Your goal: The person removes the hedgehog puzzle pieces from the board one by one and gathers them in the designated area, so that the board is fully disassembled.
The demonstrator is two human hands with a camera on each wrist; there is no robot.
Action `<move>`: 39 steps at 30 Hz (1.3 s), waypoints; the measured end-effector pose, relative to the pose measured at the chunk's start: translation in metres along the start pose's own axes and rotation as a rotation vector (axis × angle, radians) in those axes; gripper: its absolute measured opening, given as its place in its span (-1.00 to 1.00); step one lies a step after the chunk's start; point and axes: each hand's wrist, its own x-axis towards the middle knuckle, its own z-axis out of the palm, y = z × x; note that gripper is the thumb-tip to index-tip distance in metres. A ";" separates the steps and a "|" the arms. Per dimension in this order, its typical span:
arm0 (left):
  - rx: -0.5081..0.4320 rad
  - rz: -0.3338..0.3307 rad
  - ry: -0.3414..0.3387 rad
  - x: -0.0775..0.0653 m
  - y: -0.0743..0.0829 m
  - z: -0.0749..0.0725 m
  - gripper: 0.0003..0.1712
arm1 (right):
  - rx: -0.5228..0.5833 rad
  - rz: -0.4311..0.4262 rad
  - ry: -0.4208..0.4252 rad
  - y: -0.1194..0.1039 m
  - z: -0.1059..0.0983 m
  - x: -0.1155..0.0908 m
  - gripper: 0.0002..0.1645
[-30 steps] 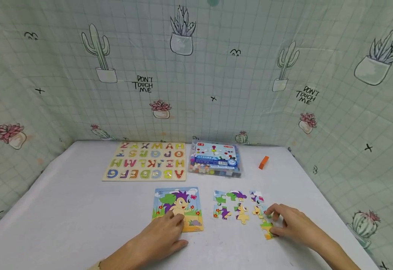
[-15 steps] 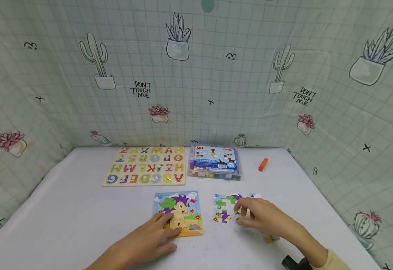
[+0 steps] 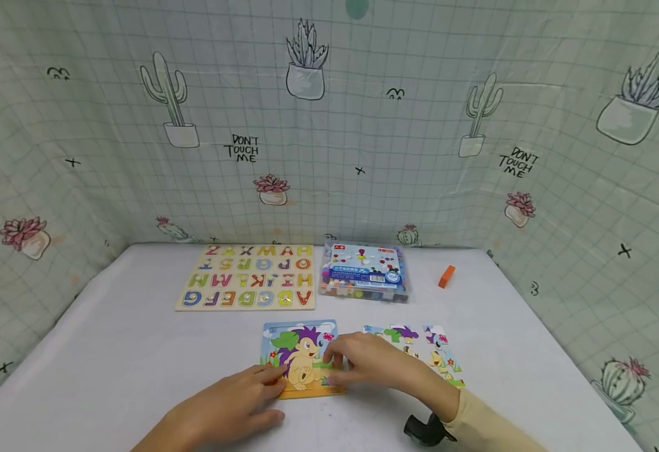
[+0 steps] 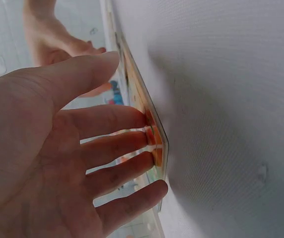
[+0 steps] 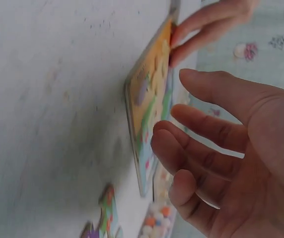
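Note:
My left hand (image 3: 239, 398) rests its extended fingertips on the lower left edge of a hedgehog picture puzzle board (image 3: 303, 367). In the left wrist view the fingers (image 4: 117, 116) are spread along the board's rim, with the thumb raised apart. My right hand (image 3: 371, 364) is over the board's right side, fingers loosely bent; the right wrist view shows nothing between thumb and fingers (image 5: 167, 146). Several jigsaw pieces (image 3: 438, 358) with parts of the same hedgehog picture lie to the right, partly hidden behind the right hand and forearm.
Behind the puzzle board lies a wooden alphabet board (image 3: 250, 279). Beside it is a clear plastic box (image 3: 365, 273) of colourful small parts. An orange block (image 3: 446, 276) is at the back right. A black wrist-worn device (image 3: 424, 430) sits at the right sleeve.
My right hand has moved left from the rightmost jigsaw pieces, across the others, to the puzzle board. The left hand has slid slightly left and straightened its fingers.

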 end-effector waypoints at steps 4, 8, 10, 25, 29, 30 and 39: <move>-0.003 0.018 0.005 -0.001 -0.002 -0.002 -0.34 | -0.031 0.003 0.000 -0.007 0.010 0.013 -0.66; -0.004 0.021 0.007 -0.001 -0.002 -0.003 -0.35 | -0.038 0.016 -0.005 -0.014 0.015 0.021 -0.60; -0.002 0.023 0.012 0.000 -0.001 -0.003 -0.36 | -0.040 0.018 -0.014 -0.016 0.016 0.024 -0.59; 0.025 0.029 0.013 0.002 -0.003 -0.001 -0.41 | 0.039 0.071 -0.052 -0.020 0.018 0.031 -0.70; 0.011 0.021 0.007 0.002 -0.002 -0.001 -0.41 | 0.069 0.068 -0.066 -0.018 0.017 0.035 -0.70; 0.013 0.022 0.010 0.002 -0.002 -0.001 -0.41 | 0.077 0.069 -0.069 -0.018 0.017 0.035 -0.70; 0.022 0.003 0.002 0.003 0.000 -0.001 -0.39 | 0.093 0.080 -0.052 -0.019 0.016 0.036 -0.68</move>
